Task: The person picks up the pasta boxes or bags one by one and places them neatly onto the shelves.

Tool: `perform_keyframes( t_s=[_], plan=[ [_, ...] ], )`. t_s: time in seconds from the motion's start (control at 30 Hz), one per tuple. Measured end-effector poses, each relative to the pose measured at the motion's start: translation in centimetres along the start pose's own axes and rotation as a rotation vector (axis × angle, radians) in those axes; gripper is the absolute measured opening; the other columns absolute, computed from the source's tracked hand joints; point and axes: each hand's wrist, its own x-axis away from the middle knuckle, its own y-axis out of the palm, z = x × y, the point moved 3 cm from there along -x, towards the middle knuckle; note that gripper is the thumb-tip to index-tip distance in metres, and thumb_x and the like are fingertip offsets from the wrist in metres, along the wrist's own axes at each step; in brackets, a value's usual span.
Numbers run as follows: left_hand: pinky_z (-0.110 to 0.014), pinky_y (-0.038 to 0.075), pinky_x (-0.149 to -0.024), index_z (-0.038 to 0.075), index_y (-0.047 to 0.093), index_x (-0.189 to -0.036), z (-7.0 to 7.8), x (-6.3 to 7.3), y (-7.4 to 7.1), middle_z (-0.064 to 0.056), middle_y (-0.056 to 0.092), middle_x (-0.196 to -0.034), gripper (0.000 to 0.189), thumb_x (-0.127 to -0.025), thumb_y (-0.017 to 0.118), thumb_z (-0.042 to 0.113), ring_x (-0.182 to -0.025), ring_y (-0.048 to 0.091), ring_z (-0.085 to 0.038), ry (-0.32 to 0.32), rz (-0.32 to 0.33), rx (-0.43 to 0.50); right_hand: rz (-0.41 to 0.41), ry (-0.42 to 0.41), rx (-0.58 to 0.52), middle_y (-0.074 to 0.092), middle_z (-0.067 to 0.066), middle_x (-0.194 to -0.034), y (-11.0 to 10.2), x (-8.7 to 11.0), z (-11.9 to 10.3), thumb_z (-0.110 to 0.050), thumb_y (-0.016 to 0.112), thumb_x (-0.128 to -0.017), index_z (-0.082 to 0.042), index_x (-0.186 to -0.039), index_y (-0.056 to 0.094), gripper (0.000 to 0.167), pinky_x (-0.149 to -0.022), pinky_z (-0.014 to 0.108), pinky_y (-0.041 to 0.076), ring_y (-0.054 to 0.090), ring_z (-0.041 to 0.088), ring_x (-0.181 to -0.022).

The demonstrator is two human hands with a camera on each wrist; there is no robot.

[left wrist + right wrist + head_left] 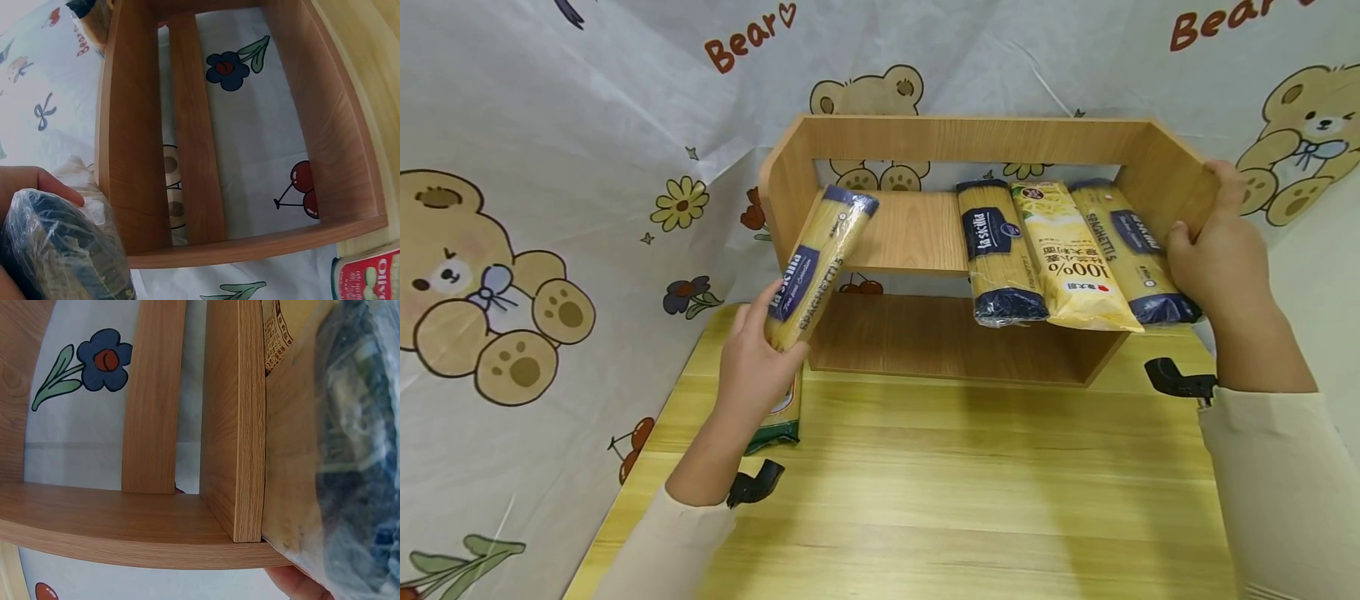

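My left hand grips the lower end of a clear pack of spaghetti with a blue label. The pack leans up to the right, in front of the left end of the wooden shelf. In the left wrist view, the wrapped blue end of that spaghetti pack is close by the shelf board. My right hand grips the shelf's right side panel, its thumb on the inner side. Beside it on the upper board lie a blue-labelled spaghetti pack, a yellow pasta pack and another blue-labelled pasta pack.
The shelf stands on a yellowish wooden table. A green-ended pack lies partly hidden behind my left hand. The left wrist view has a red container printed "Olive" beside the shelf. A bear-patterned cloth hangs behind.
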Motion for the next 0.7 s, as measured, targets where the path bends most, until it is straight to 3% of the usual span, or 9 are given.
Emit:
perform_keyframes(
  t_s=[0.4,0.7],
  plan=[
    [-0.035,0.048,-0.070,0.033,0.036,-0.157,1.2,-2.0,0.3,-0.018,0.048,-0.136,0.080,-0.084,0.067,0.018,-0.102,0.052,-0.031,-0.016,-0.053,-0.002,0.000,-0.001,-0.002,0.048,0.050,-0.121,0.1,-0.1,-0.1,-0.030,0.035,-0.100,-0.033,-0.157,-0.011,0.073,-0.090,0.071,0.041,0.052,0.063,-0.106],
    [-0.039,0.044,-0.076,0.031,0.036,-0.157,3.3,-3.7,0.5,-0.018,0.048,-0.138,0.082,-0.082,0.068,0.022,-0.102,0.051,-0.031,-0.039,-0.108,-0.063,-0.001,0.011,-0.002,0.047,0.051,-0.122,0.0,0.0,-0.1,-0.030,0.035,-0.100,-0.034,-0.157,-0.012,0.073,-0.093,0.072,0.040,0.051,0.063,-0.107]
  ],
)
